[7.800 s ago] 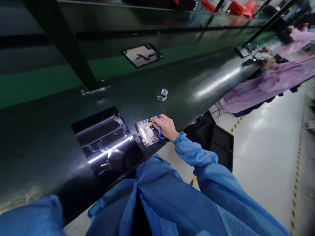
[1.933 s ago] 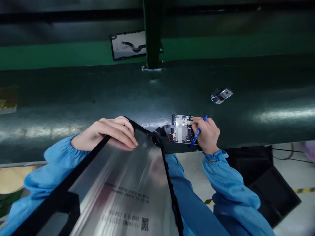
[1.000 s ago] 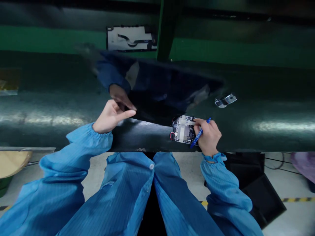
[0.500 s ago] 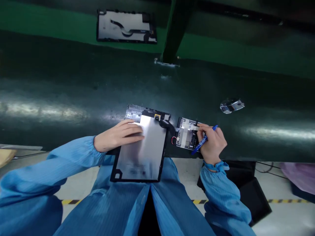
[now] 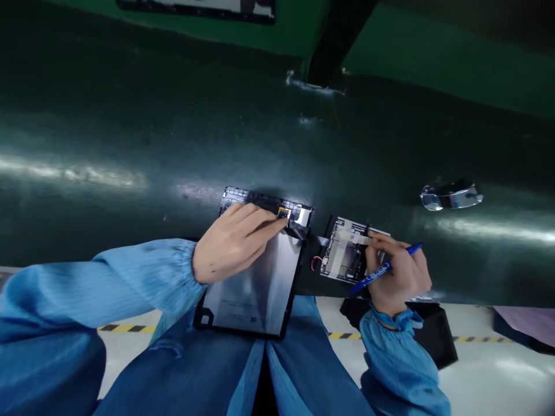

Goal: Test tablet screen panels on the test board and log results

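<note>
A silver panel in a black frame (image 5: 255, 283) lies face down at the near edge of the dark green bench (image 5: 130, 133), partly overhanging my lap. My left hand (image 5: 232, 245) rests flat on its top part, fingers stretched toward a small gold connector (image 5: 284, 212) and a flat cable (image 5: 303, 233). That cable leads right to a small circuit board (image 5: 344, 256). My right hand (image 5: 399, 274) presses on the board's right edge and holds a blue pen (image 5: 381, 268).
A small clear plastic piece (image 5: 451, 196) lies on the bench to the right. Another framed panel (image 5: 195, 7) sits at the far top edge on a green belt. A dark post (image 5: 333, 40) stands behind. A black box (image 5: 433, 338) is on the floor.
The panel was lifted, turned over and laid face down near the board. My left hand slid up it to the connector end. My right hand stayed on the board with the pen.
</note>
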`<state>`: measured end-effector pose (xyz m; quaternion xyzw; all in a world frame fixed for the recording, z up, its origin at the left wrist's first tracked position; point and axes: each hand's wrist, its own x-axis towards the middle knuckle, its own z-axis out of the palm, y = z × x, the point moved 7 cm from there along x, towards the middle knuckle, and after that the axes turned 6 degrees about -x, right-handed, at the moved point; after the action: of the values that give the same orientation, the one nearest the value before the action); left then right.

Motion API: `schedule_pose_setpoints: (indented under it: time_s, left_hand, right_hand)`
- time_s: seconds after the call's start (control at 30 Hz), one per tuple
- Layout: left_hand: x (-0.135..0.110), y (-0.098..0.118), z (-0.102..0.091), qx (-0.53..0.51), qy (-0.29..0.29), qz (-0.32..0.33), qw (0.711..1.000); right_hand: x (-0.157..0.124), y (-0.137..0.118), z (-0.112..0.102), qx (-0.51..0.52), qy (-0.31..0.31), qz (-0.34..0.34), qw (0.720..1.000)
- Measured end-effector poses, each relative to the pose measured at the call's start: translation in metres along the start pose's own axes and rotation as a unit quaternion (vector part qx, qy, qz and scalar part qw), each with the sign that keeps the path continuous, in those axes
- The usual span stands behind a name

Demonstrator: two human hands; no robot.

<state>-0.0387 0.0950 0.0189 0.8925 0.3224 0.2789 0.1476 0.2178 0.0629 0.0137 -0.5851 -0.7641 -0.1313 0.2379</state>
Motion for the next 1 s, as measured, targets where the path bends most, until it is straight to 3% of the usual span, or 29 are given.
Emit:
schedule_pose_setpoints:
  time_s: [0.2,0.37,0.6,1.0]
  left_hand:
    - [0.002,-0.004,0.003,0.012,0.011,0.023,1.000]
    - [0.005,0.001,0.005,0.048,0.004,0.028,0.998]
    - [0.009,-0.002,0.010,0.073,-0.027,0.016,0.997]
    - [0.008,-0.001,0.010,0.088,-0.034,0.024,0.995]
  right_hand:
    - [-0.004,0.005,0.001,-0.030,-0.017,0.020,0.999]
    - [-0.007,0.009,-0.001,-0.010,0.010,0.003,1.000]
    - [-0.011,0.019,0.002,0.000,-0.044,0.032,0.999]
    - [-0.015,0.027,0.005,0.003,0.008,0.003,1.000]
